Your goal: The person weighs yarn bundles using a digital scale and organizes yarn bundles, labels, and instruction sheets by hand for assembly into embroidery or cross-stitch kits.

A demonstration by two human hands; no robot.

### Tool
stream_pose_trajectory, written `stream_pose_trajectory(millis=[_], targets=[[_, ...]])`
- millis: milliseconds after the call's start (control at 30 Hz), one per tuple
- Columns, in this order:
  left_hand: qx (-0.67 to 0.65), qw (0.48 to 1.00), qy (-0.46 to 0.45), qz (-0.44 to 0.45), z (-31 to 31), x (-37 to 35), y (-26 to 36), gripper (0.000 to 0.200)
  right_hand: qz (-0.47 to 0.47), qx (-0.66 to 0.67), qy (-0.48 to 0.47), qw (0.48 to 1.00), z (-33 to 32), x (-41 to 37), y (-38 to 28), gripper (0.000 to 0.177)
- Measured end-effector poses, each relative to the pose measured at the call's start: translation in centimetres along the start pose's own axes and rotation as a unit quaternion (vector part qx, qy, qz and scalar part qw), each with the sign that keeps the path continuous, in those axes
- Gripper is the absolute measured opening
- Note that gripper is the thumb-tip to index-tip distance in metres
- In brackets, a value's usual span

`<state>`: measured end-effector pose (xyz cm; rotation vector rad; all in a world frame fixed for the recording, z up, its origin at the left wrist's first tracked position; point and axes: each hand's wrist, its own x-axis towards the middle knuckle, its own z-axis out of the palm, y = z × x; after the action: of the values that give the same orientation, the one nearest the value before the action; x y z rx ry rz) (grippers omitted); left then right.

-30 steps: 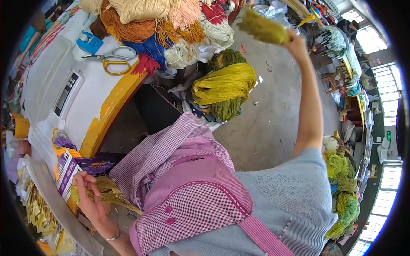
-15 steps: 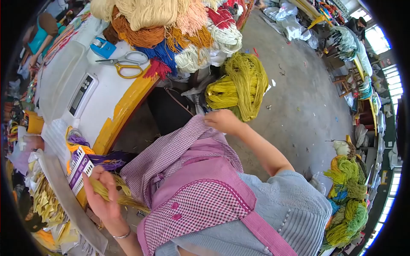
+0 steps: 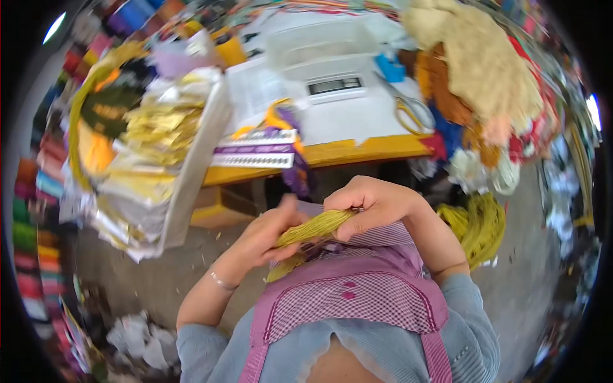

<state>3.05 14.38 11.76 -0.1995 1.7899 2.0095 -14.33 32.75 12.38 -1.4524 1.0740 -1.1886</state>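
Observation:
A small skein of yellow-green thread (image 3: 318, 228) stretches between my two hands above the apron on my lap. My right hand (image 3: 383, 203) pinches its upper end between thumb and curled fingers. Around the lower end is my left hand (image 3: 265, 235), its fingers beneath the strands and its thumb blurred by motion. A loose tail of the same thread hangs below the left palm. Beyond my hands, a purple-and-white card with notched edges (image 3: 254, 149) lies at the table's near edge, with purple and orange thread (image 3: 290, 121) beside it.
On the table (image 3: 357, 150) are a digital scale (image 3: 334, 87), scissors (image 3: 408, 112), a blue tape dispenser (image 3: 390, 67) and a heap of coloured skeins (image 3: 491, 64). A box of packaged yellow thread (image 3: 159, 137) stands at left. A large olive skein (image 3: 479, 226) lies low at right.
My right hand has moved from the apron's edge to the thread and grips its end. My left hand has come in front of my body with the skein. The view has turned left.

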Motion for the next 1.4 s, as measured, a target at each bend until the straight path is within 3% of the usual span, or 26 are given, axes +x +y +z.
stream_pose_trajectory(millis=[33,100,167,200,233,267,300,333,400,433,500,567,633,667,767,833,933,1000,1100,1167,1200,1267,1300,1333,1367,1400], targets=[[0.064,0.995,0.074,-0.025,0.3,0.5,-0.6,0.029,0.001,0.001,0.009,1.0,0.6,0.8,0.1,0.02],[0.12,0.987,-0.109,-0.004,-0.5,0.4,-0.4,0.027,0.03,0.009,-0.001,1.0,1.0,3.2,2.1,0.023],[0.074,0.985,-0.009,0.154,0.2,-0.5,-0.1,0.025,0.129,0.124,-0.005,0.984,1.6,4.5,5.2,0.03],[0.054,0.968,0.05,0.239,0.2,-0.6,-0.7,0.025,0.117,0.18,-0.036,0.976,2.6,4.6,7.1,0.043],[-0.054,0.982,0.062,0.169,0.1,-1.7,0.1,0.025,0.109,0.236,-0.068,0.963,3.6,5.0,8.3,0.056],[-0.008,0.972,0.125,0.199,0.4,-2.2,0.9,0.027,0.143,0.284,-0.109,0.942,4.2,5.6,9.1,0.063],[0.04,0.955,0.192,0.221,0.6,-2.6,1.6,0.029,0.181,0.329,-0.147,0.915,4.9,6.4,9.2,0.07],[0.141,0.923,0.203,0.294,0.3,-2.3,1.1,0.031,0.222,0.367,-0.181,0.885,5.6,7.3,9.3,0.078],[0.34,0.808,0.251,0.41,0.0,-1.8,0.8,0.04,0.162,0.41,-0.031,0.897,6.5,7.7,8.9,0.081],[0.405,0.766,0.319,0.383,-0.1,-2.1,0.4,0.042,0.125,0.42,0.04,0.898,6.9,7.9,8.7,0.086],[0.492,0.683,0.426,0.33,-0.5,-2.6,-0.3,0.05,0.051,0.453,0.095,0.885,6.6,9.0,8.5,0.085],[0.472,0.661,0.505,0.293,-1.5,-2.8,-1.3,0.054,0.003,0.425,0.138,0.895,6.3,9.7,7.5,0.081],[0.481,0.621,0.574,0.232,-1.8,-2.9,-1.2,0.053,0.01,0.262,0.163,0.951,6.0,10.0,6.8,0.079],[0.48,0.629,0.568,0.229,-2.1,-2.8,-1.2,0.051,-0.002,0.217,0.174,0.961,6.1,10.4,7.7,0.066],[0.469,0.631,0.574,0.23,-2.5,-2.1,-1.7,0.045,-0.048,0.221,0.131,0.965,6.4,9.8,8.3,0.068],[0.496,0.609,0.569,0.243,-2.7,-1.8,-2.1,0.039,-0.018,0.239,0.147,0.96,6.7,10.2,7.6,0.068],[0.505,0.6,0.56,0.268,-3.5,-1.2,-3.2,0.033,-0.042,0.138,0.175,0.974,6.7,11.5,6.7,0.067],[0.491,0.621,0.555,0.254,-3.6,-0.9,-3.4,0.03,-0.009,0.161,0.187,0.969,6.4,11.6,6.7,0.075],[0.483,0.643,0.536,0.256,-4.0,-1.0,-3.6,0.02,0.06,0.11,0.213,0.969,5.3,11.1,7.5,0.06],[0.314,0.827,0.447,0.135,-4.2,-2.1,-3.3,0.015,0.142,-0.011,0.22,0.965,4.0,10.3,7.4,0.039],[0.03,0.909,0.366,0.195,-4.5,-2.9,-2.9,0.013,0.136,0.027,0.224,0.965,3.5,9.5,7.4,0.037],[-0.112,0.892,0.376,0.226,-6.0,-4.9,-2.7,0.013,0.11,0.108,0.223,0.963,3.0,7.9,7.1,0.027],[-0.069,0.874,0.431,0.214,-7.0,-7.1,-2.0,0.014,0.093,-0.098,0.235,0.962,2.7,6.8,6.9,0.018],[-0.13,0.86,0.402,0.287,-8.7,-9.4,-1.5,0.015,0.129,-0.021,0.276,0.952,2.2,5.6,8.5,0.015],[-0.131,0.858,0.404,0.288,-8.3,-9.9,-0.8,0.015,0.179,0.043,0.287,0.94,1.9,4.9,8.7,0.013],[-0.092,0.865,0.421,0.257,-8.0,-10.3,0.0,0.012,0.168,-0.007,0.283,0.944,2.0,4.6,8.6,0.014]])
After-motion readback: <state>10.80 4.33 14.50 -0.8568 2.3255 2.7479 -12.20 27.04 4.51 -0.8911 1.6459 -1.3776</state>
